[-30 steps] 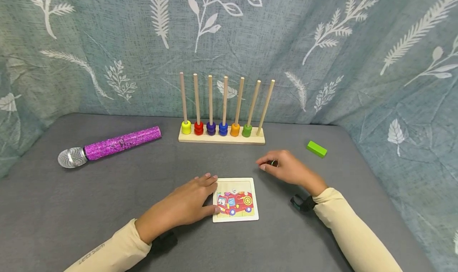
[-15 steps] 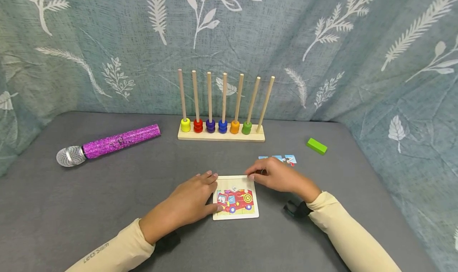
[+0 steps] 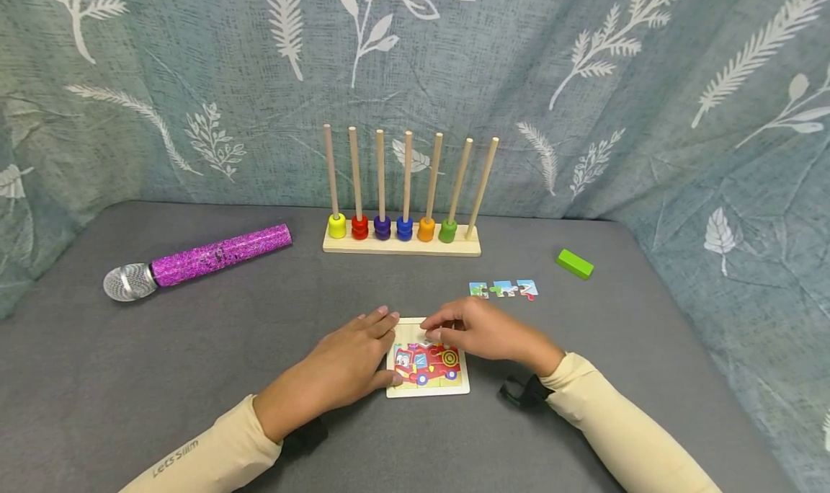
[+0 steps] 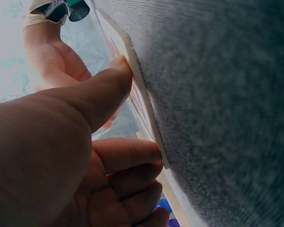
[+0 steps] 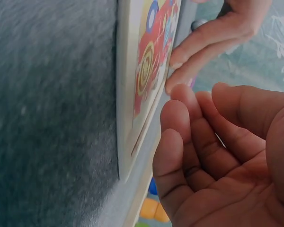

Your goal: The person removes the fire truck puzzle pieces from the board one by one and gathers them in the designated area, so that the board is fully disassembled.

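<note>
A square wooden jigsaw puzzle tray (image 3: 428, 393) lies flat in the head view, with a red cartoon truck picture in it; the upper part shows bare wood. My left hand (image 3: 353, 360) rests at its left side, thumb (image 4: 120, 71) on the edge, straight fingers at the upper left corner. Over the tray's upper right is my right hand (image 3: 483, 329), thumb and index fingertips close together above the truck. I cannot tell whether a piece is between them. Several puzzle pieces, among them a blue and green one (image 3: 478, 290), lie in a row behind the right hand.
Behind the tray stands a wooden peg rack (image 3: 402, 246) with coloured rings on its upright pegs. To the left lies a glittery purple microphone (image 3: 220, 256), and a green block (image 3: 574, 264) lies at right. A patterned curtain (image 3: 259, 82) hangs behind the grey table (image 3: 162, 363).
My right hand has moved left and nearer, from the loose pieces to over the tray, uncovering the row of pieces. The left hand has stayed at the tray's left side.
</note>
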Motion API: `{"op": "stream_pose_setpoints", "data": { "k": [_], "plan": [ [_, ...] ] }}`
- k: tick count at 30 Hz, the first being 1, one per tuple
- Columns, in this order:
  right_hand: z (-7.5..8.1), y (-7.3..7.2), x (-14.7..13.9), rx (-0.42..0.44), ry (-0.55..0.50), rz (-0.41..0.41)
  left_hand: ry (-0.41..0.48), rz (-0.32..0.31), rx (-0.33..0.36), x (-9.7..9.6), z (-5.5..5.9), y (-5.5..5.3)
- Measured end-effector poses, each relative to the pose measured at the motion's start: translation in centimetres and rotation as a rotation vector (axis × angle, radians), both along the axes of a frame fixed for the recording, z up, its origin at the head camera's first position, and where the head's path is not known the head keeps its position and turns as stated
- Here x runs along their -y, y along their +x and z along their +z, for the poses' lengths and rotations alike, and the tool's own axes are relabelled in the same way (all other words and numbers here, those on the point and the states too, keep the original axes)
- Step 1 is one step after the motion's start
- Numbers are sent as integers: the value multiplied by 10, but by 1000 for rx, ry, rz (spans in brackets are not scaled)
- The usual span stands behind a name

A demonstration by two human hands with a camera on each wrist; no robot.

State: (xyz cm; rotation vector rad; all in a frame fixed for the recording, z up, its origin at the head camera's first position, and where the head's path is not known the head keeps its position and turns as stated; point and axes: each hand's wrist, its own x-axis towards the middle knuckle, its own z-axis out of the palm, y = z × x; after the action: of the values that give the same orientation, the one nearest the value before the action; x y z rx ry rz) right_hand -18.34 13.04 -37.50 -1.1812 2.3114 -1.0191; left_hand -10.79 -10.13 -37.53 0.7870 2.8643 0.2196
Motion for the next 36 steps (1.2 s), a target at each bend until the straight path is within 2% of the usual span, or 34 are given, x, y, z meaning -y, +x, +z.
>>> {"op": "stream_pose_setpoints", "data": {
  "k": [5,11,16,25,36],
  "plan": [
    [0,0,2,28,-1,-1,35,-13,4,0,0,0],
    [0,0,6,34,-10,24,67,-48,-26,3,-3,-1],
    [-3,2,12,22,-20,52,74,-32,-12,4,-4,-2],
    [-3,3,16,16,-2,35,74,-27,-6,4,-3,-2],
    [-1,7,23,38,37,36,115,-34,-13,5,-4,-2]
  ]
}}
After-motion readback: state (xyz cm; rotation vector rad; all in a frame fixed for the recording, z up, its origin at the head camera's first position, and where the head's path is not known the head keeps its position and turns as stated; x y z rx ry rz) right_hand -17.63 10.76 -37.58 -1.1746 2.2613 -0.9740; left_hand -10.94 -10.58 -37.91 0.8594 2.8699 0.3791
